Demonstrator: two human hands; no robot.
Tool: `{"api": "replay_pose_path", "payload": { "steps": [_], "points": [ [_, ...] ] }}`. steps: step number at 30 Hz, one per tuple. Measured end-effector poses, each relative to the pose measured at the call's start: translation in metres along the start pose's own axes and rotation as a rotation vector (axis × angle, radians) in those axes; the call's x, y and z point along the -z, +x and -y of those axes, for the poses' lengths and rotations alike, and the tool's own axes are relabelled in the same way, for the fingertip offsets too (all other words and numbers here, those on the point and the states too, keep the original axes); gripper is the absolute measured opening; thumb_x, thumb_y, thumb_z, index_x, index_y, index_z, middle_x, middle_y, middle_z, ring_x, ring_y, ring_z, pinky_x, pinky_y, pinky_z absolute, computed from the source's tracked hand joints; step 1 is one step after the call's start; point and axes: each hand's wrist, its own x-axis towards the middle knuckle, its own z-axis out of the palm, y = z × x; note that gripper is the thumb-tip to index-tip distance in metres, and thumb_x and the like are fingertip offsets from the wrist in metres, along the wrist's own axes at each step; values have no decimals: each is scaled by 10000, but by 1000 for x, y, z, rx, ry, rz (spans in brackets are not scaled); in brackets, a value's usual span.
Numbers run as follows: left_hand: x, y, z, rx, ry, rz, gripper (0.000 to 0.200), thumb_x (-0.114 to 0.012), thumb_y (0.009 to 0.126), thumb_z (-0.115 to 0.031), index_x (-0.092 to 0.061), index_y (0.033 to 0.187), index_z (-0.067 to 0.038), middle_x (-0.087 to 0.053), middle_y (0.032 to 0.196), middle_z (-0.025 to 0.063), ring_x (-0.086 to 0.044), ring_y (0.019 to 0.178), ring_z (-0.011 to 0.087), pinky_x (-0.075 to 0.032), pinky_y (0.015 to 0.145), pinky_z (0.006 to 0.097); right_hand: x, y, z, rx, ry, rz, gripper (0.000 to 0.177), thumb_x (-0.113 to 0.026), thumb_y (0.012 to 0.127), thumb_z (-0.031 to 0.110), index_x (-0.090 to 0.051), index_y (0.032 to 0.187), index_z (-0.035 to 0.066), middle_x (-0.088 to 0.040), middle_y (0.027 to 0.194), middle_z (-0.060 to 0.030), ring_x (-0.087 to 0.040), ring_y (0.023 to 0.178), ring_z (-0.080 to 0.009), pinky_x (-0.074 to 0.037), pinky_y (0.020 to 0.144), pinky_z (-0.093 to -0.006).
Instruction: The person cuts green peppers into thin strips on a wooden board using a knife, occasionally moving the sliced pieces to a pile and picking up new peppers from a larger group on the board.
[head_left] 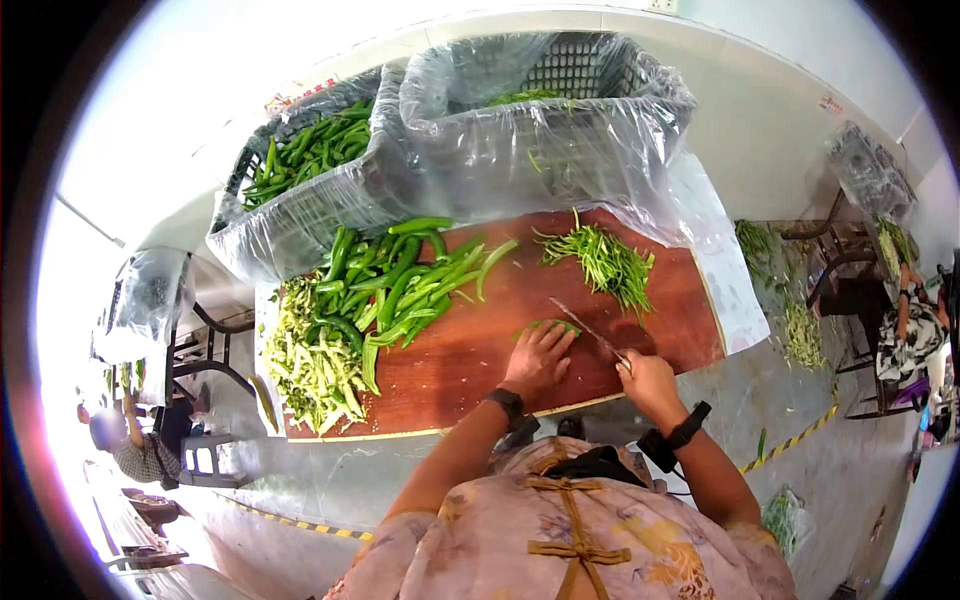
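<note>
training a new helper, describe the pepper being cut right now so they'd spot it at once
Find the red-brown wooden board. Near its front edge, the left hand presses down one green pepper beside the knife. Unlike the heaped whole peppers, it lies alone under the fingers.

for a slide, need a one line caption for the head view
Left hand pins a green pepper on the wooden board while the right hand holds a knife to it
</note>
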Motion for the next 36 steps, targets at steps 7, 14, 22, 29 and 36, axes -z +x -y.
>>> {"api": "replay_pose_path", "payload": {
  "steps": [7, 14, 22, 29, 36],
  "points": [
    [9, 7, -6, 59, 14, 67, 360, -574, 810, -255, -584, 1142, -115, -526, 1185, 61, -437, 1150, 262, -358, 946, 436, -12, 14, 12, 77, -55, 63, 209, -547, 840, 218, -589, 966, 56, -616, 709, -183, -598, 691, -375, -464, 629, -486],
    [5, 9, -1, 58, -7, 66, 286, -584, 801, -238, -629, 1059, -125, -542, 1142, 52, -465, 1097, 262, -367, 908, 439, -14, 19, 16, 71, -106, 77, 199, -547, 842, 211, -582, 945, 44, -616, 696, -178, -606, 679, -367, -472, 617, -478],
    [5, 11, 2, 31, -9, -15, 254, -594, 779, -225, -634, 1012, -131, -550, 1095, 38, -479, 1067, 260, -375, 877, 438, -12, 22, 23, 103, -126, 56, 168, -543, 845, 199, -559, 875, 35, -612, 685, -177, -605, 647, -362, -480, 586, -466],
    [8, 12, 1, 48, -40, 5, 259, -588, 777, -212, -633, 1017, -125, -552, 1097, 34, -474, 1085, 255, -367, 894, 438, -22, 28, 22, 110, -133, 67, 163, -521, 844, 176, -564, 840, 19, -603, 650, -193, -608, 626, -377, -489, 581, -477],
    [6, 13, 2, 31, -54, -23, 306, -600, 763, -200, -619, 1051, -99, -560, 1114, 46, -471, 1107, 252, -368, 922, 436, -40, 56, 21, 91, -97, 24, 172, -525, 838, 175, -571, 793, 15, -604, 664, -208, -606, 643, -388, -492, 600, -482]
  ]
}}
